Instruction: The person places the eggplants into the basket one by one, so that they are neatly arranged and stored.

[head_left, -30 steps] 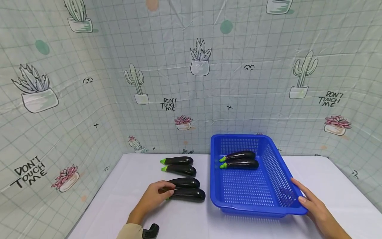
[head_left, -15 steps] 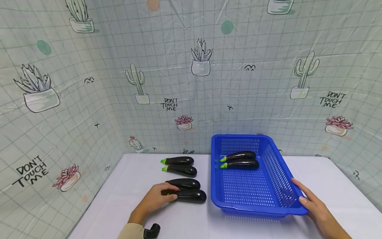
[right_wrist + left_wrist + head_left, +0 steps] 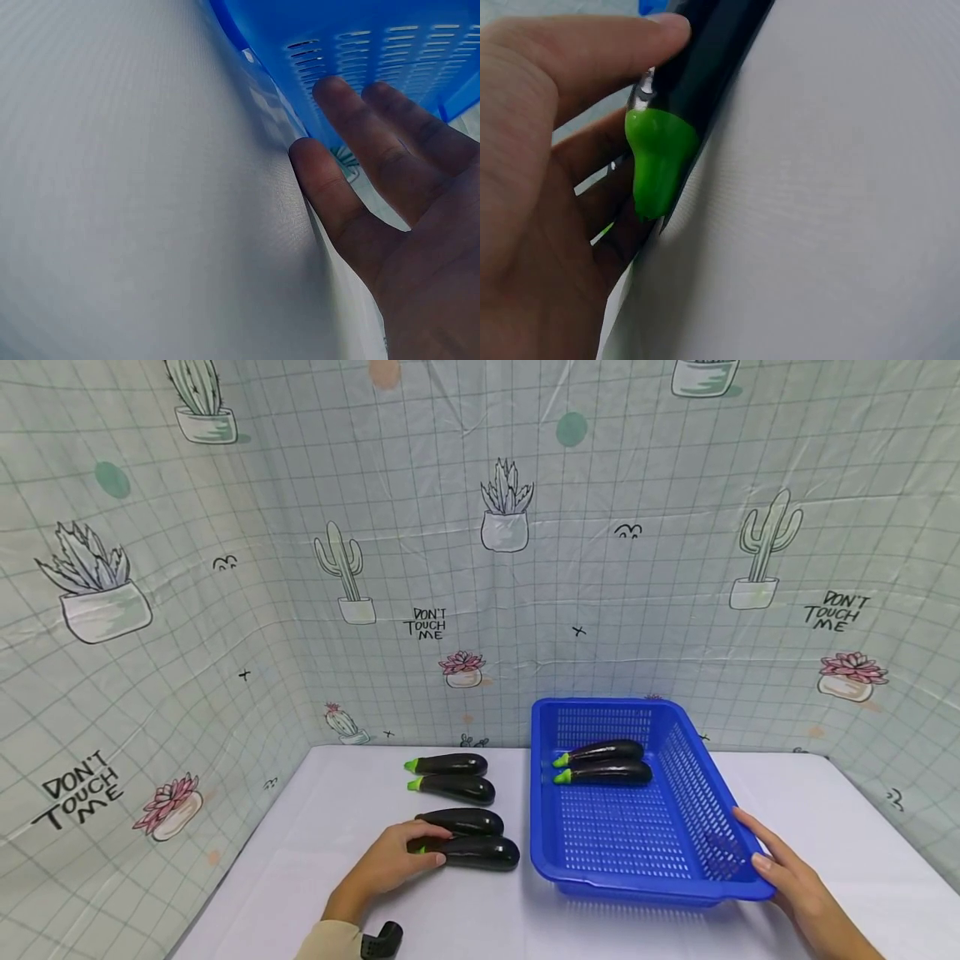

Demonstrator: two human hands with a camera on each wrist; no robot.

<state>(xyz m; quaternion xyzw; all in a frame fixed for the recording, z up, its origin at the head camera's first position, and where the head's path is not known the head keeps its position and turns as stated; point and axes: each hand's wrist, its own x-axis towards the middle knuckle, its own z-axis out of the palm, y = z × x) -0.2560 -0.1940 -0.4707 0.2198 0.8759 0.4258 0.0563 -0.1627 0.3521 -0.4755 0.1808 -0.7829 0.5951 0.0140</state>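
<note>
My left hand (image 3: 393, 858) pinches the nearest eggplant (image 3: 482, 853) at its stem end, thumb on the near side. In the left wrist view, that eggplant's green cap (image 3: 658, 161) shows between the thumb and the other fingers. A second eggplant (image 3: 468, 821) lies just behind, against the fingers. On the right, my right hand (image 3: 801, 893) holds the rim of a blue basket (image 3: 637, 883) near its front corner, with the thumb over the edge. The right wrist view shows the other fingers (image 3: 322, 176) fairly straight under the rim, against or close to the slotted wall.
Two eggplants (image 3: 611, 762) lie side by side at the back of the basket, stems pointing left. Another pair of eggplants (image 3: 453, 777) rests farther back on the white table (image 3: 300, 827). A printed cloth (image 3: 405, 568) hangs behind and along the sides.
The left hand has shifted slightly right and its thumb and fingers have closed in on the near eggplant. The right hand and basket look unmoved.
</note>
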